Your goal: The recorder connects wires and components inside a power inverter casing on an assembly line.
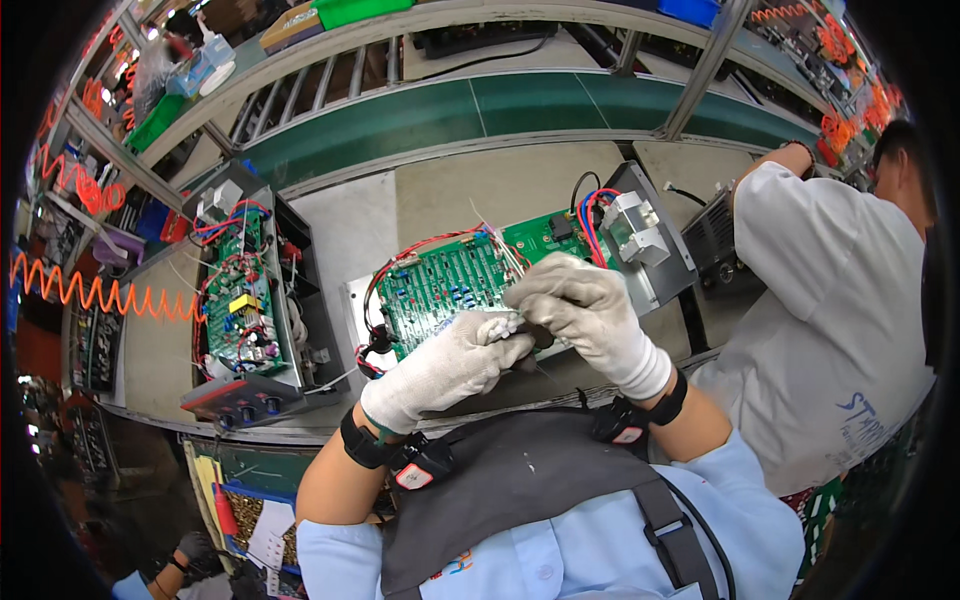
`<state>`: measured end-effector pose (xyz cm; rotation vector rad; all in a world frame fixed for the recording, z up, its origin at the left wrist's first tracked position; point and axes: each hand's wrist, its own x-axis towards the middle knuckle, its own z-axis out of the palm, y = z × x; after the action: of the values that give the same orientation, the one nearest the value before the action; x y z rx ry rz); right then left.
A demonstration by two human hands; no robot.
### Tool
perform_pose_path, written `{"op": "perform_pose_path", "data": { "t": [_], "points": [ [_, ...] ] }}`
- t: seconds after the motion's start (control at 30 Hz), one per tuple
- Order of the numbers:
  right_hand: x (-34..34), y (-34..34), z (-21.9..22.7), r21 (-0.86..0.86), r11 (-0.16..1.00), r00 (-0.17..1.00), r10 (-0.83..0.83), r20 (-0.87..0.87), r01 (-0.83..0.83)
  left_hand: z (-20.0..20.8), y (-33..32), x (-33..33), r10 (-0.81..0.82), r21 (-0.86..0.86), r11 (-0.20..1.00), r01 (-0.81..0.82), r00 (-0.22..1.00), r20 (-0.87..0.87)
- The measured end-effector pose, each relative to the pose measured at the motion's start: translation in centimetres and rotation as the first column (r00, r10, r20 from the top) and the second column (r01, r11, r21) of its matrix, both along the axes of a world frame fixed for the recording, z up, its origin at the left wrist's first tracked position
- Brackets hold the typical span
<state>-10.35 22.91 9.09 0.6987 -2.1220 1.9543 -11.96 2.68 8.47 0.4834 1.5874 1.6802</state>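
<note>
Both my hands wear white knit gloves and meet over the near edge of a green circuit board (440, 285). My left hand (440, 370) is closed, with a bunch of small white pieces (502, 327) at its fingertips; they look like cable-tie heads. My right hand (590, 315) is closed in a pinch beside them, and its fingers hide what they grip. Thin white strips (507, 252) rise over the board just behind the right fingers. The board sits in a metal chassis, with red and blue wires (590, 222) and a bracketed end panel (650, 235) on the right.
A second open unit (245, 300) with a board and knobbed panel stands at left. An orange coiled hose (110, 290) hangs beside it. Behind the bench runs a green conveyor strip (400, 120) under a metal frame. A co-worker in a grey shirt (830, 310) is close at right.
</note>
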Motion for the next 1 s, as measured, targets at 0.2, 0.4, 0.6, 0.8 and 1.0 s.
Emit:
{"op": "perform_pose_path", "data": {
  "t": [0.2,0.4,0.6,0.8,1.0],
  "points": [
    [1.5,2.3,-0.5,0.151,0.861,0.785,-0.354,-0.508,0.486,1.2,0.3,0.8,0.283,0.078,0.954,-0.291,0.954,0.098],
    [0.7,0.3,-1.4,0.384,0.884,0.822,-0.002,-0.570,0.268,0.5,0.8,0.8,0.475,0.030,0.879,-0.476,0.879,0.047],
    [-2.0,4.7,-4.0,0.572,0.788,0.952,-0.304,0.035,0.230,0.2,0.0,-4.0,0.158,-0.418,0.816,-0.400,0.849,-0.504],
    [-2.1,3.5,-3.3,0.649,0.745,0.956,-0.055,0.289,-0.154,-1.9,2.7,-5.9,-0.313,-0.725,0.678,-0.123,0.844,-0.436],
    [-2.7,3.8,-6.1,0.212,0.977,0.864,-0.083,0.496,-0.027,-3.0,3.4,-5.2,0.086,-0.384,0.907,-0.174,0.968,-0.236]
  ]
}}
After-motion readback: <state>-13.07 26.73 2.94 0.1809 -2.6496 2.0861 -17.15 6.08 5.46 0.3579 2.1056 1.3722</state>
